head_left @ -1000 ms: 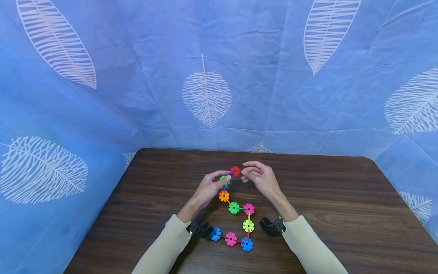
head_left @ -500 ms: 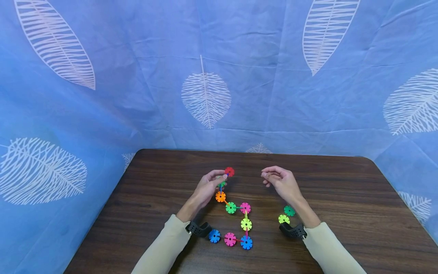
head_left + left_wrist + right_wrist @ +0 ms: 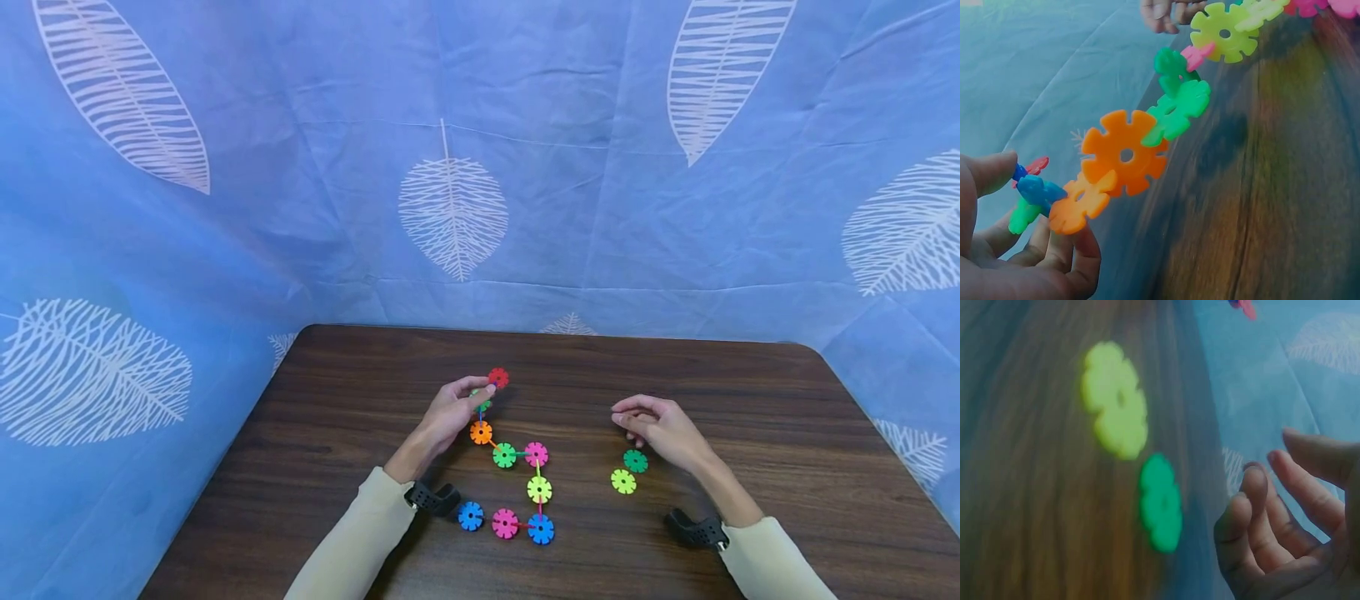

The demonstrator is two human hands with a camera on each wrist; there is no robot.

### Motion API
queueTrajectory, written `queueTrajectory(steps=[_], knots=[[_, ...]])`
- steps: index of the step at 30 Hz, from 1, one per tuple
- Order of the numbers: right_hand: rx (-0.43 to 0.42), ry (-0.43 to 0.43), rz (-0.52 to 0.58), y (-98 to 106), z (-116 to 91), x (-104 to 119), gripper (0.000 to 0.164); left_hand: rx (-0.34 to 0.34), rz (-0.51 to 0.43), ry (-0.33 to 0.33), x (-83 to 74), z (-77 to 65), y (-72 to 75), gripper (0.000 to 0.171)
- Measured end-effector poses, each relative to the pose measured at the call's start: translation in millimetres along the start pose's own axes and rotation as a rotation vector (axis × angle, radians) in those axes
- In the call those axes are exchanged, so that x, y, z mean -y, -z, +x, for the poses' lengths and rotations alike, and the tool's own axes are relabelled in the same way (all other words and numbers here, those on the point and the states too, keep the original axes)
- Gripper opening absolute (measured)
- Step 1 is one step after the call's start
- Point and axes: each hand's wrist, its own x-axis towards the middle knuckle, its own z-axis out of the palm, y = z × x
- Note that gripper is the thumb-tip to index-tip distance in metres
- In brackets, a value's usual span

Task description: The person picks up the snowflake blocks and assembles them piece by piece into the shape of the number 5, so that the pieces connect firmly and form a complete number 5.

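Observation:
My left hand (image 3: 448, 417) pinches the far end of a chain of notched plastic discs. Beyond its fingertips is a red disc (image 3: 498, 377); a blue disc (image 3: 1040, 189) and a green disc (image 3: 1024, 215) sit near the thumb. From there the chain zigzags back towards me through an orange disc (image 3: 477, 428), a bright green disc (image 3: 500, 451), a pink disc (image 3: 532, 451) and a yellow disc (image 3: 535, 485), ending at a blue disc (image 3: 471, 511). My right hand (image 3: 667, 429), fingers loosely bent and holding nothing, hovers just above a loose dark green disc (image 3: 635, 456).
Beside the green disc lies a loose yellow-green disc (image 3: 623, 476). Everything rests on a dark wood table (image 3: 337, 517). A blue cloth (image 3: 562, 208) with white leaf prints hangs behind its far edge. Both wrists wear black straps (image 3: 693, 530).
My right hand has left the red disc and moved right and nearer to me, uncovering the two loose discs. My left hand, still gripping the chain, has shifted slightly left.

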Motion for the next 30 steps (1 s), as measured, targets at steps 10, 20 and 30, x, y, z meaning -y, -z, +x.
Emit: queueTrajectory(steps=[10,20,30], knots=[[0.203,-0.02,-0.018,19.5,-10.1,-15.2,0.039,-0.022,0.019,-0.001,2.4,2.9,3.4,0.042],[0.368,0.038,0.009,30.1,-10.0,-27.3,0.04,-0.026,0.031,-0.033,7.2,5.8,7.7,0.046],[0.474,0.097,0.085,31.8,-6.8,-34.1,0.046,-0.019,0.009,-0.013,8.0,5.2,13.4,0.046]])
